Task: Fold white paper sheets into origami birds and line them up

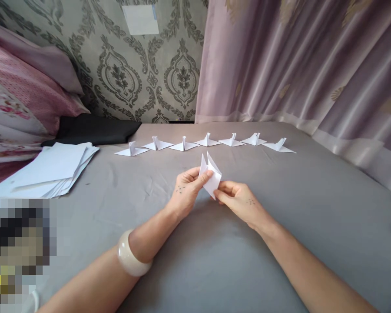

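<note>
A partly folded piece of white paper is held up between both hands, its two pointed flaps standing upward. My left hand pinches it from the left, the thumb pressed on its front face. My right hand grips the lower right corner between thumb and fingers. Beyond the hands, several folded paper cranes stand in a row with wings spread. The fingers behind the paper are partly hidden.
Grey cloth covers the flat surface. At the left lie a stack of white sheets and a folded black cloth. Pink curtains hang at the right, and patterned wallpaper is behind. The lower left corner is blurred out.
</note>
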`<control>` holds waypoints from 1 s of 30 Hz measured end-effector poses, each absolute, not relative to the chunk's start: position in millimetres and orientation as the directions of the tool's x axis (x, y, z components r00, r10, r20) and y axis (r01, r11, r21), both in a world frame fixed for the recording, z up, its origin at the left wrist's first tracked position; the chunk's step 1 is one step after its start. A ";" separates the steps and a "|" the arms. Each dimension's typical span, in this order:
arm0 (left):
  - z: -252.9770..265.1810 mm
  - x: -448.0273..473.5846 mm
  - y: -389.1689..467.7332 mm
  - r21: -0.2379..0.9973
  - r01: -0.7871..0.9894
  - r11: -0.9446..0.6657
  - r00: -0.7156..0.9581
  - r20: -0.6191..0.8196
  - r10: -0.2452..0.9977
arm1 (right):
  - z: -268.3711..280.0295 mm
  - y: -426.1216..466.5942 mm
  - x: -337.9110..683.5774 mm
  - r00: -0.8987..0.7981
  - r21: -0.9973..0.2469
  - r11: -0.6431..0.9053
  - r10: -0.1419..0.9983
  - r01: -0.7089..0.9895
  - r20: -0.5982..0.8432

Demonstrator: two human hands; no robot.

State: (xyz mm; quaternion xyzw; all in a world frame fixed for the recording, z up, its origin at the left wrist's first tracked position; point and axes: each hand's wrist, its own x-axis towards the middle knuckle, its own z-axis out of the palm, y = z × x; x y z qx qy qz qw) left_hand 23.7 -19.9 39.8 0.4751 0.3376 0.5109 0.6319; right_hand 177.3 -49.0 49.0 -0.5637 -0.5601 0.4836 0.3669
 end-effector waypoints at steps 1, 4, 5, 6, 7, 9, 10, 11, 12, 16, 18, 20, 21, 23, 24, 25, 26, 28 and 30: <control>40.6 24.2 -20.6 0.955 -0.296 -0.007 0.212 0.073 0.975 | 51.6 -49.4 178.5 0.004 -0.941 -0.019 1.000 0.338 -0.019; 42.4 26.0 -23.1 0.979 -0.192 -0.068 0.174 0.102 0.979 | 61.3 -52.3 179.8 0.196 -0.830 0.232 0.907 0.507 0.374; 42.3 26.7 -24.1 0.982 -0.170 -0.078 0.188 0.110 0.976 | 64.1 -53.7 179.4 0.191 -0.799 0.287 0.877 0.529 0.441; 41.9 27.3 -25.0 0.984 -0.153 -0.088 0.211 0.120 0.970 | 66.2 -55.1 178.7 0.164 -0.782 0.324 0.867 0.532 0.471; 41.1 27.8 -26.0 0.985 -0.139 -0.100 0.236 0.131 0.963 | 67.5 -56.3 177.9 0.134 -0.779 0.341 0.871 0.527 0.472; 38.7 28.6 -27.8 0.986 -0.110 -0.128 0.288 0.155 0.945 | 68.0 -57.9 176.6 0.101 -0.788 0.335 0.890 0.517 0.445; 37.5 28.9 -28.6 0.985 -0.096 -0.143 0.313 0.167 0.935 | 67.6 -58.4 176.4 0.096 -0.794 0.321 0.899 0.517 0.426; 36.4 29.0 -29.2 0.984 -0.085 -0.157 0.336 0.177 0.925 | 67.0 -58.6 176.4 0.096 -0.800 0.304 0.908 0.518 0.407; 35.6 29.0 -29.6 0.983 -0.078 -0.167 0.357 0.184 0.916 | 66.6 -58.6 176.8 0.100 -0.805 0.285 0.916 0.521 0.389; 37.6 27.9 -29.2 0.987 -0.062 -0.151 0.392 0.163 0.905 | 68.6 -58.3 179.9 0.099 -0.817 0.248 0.933 0.521 0.346; 40.6 26.6 -27.9 0.993 -0.069 -0.095 0.393 0.115 0.912 | 70.5 -57.6 181.8 0.057 -0.822 0.274 0.936 0.499 0.347; 43.2 25.2 -26.4 0.995 -0.095 -0.032 0.397 0.067 0.915 | 71.4 -56.4 183.9 -0.001 -0.822 0.325 0.930 0.468 0.367; 44.2 24.5 -25.7 0.994 -0.112 -0.007 0.401 0.051 0.915 | 71.2 -55.6 184.9 -0.023 -0.819 0.349 0.924 0.455 0.381; 45.4 23.6 -25.0 0.989 -0.143 0.024 0.409 0.037 0.912 | 69.8 -53.8 186.8 -0.038 -0.809 0.380 0.913 0.449 0.407; 45.8 23.4 -24.9 0.988 -0.151 0.033 0.413 0.033 0.910 | 68.7 -52.9 187.4 -0.031 -0.806 0.382 0.910 0.452 0.414; 46.3 23.3 -25.0 0.987 -0.153 0.039 0.417 0.029 0.909 | 67.6 -52.2 187.8 -0.018 -0.806 0.377 0.910 0.456 0.415; 46.7 23.3 -25.2 0.988 -0.151 0.043 0.419 0.024 0.908 | 66.5 -51.6 188.0 -0.007 -0.811 0.368 0.912 0.455 0.410; 47.5 23.6 -25.7 0.989 -0.143 0.046 0.413 0.018 0.911 | 64.5 -51.0 187.8 -0.001 -0.825 0.356 0.918 0.439 0.396; 48.0 23.8 -25.9 0.990 -0.135 0.045 0.401 0.013 0.916 | 63.2 -51.0 187.2 -0.011 -0.837 0.354 0.923 0.418 0.385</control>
